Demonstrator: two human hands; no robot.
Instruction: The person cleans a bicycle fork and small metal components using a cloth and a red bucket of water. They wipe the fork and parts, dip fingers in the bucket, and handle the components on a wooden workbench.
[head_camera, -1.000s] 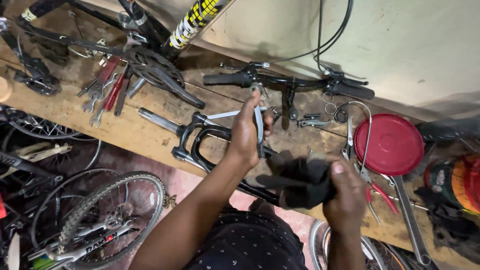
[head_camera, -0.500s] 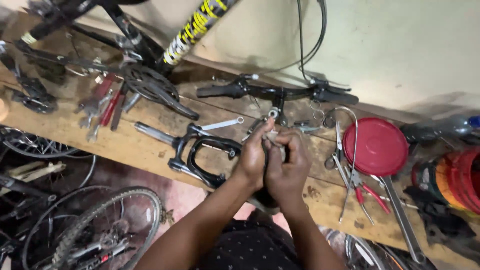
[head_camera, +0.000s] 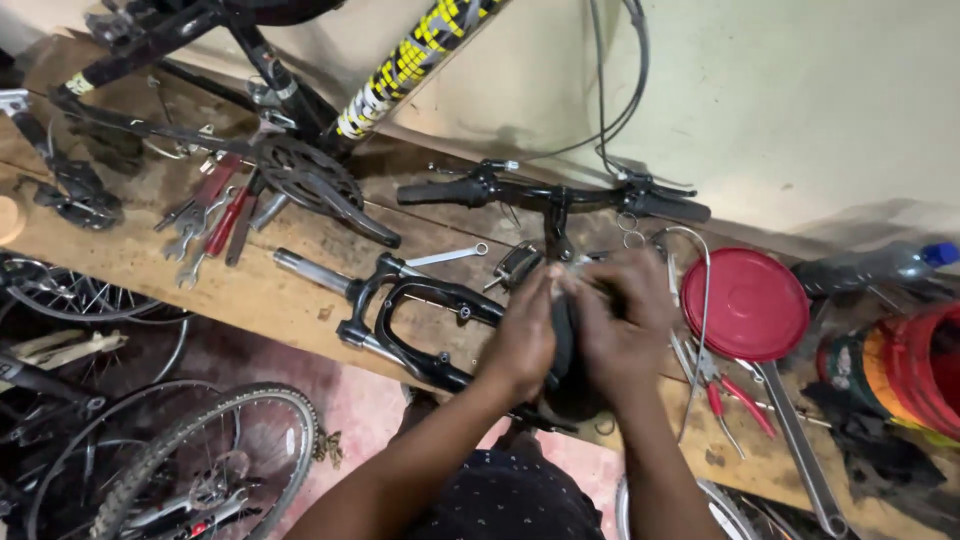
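Both hands pressed together over bench | left hand (head_camera: 525, 335) and right hand (head_camera: 622, 330) clenched round dark rag (head_camera: 566, 375), small part inside hidden | fork (head_camera: 420, 310) just left, red lid (head_camera: 745, 303) right.

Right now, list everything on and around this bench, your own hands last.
workbench: one, brown wood, across the view
suspension fork: one, black, bench front edge
handlebar: one, black, by the wall
crankset: one, black, left of the handlebar
spanners: several, silver and red, bench left
small spanner: one, silver, above the fork
round lid: one, red, bench right
pliers: one, red-handled, below the lid
wheel: one, black tyre, floor left
dark cloth: one, black, between the hands
left hand: on the cloth
right hand: on the cloth
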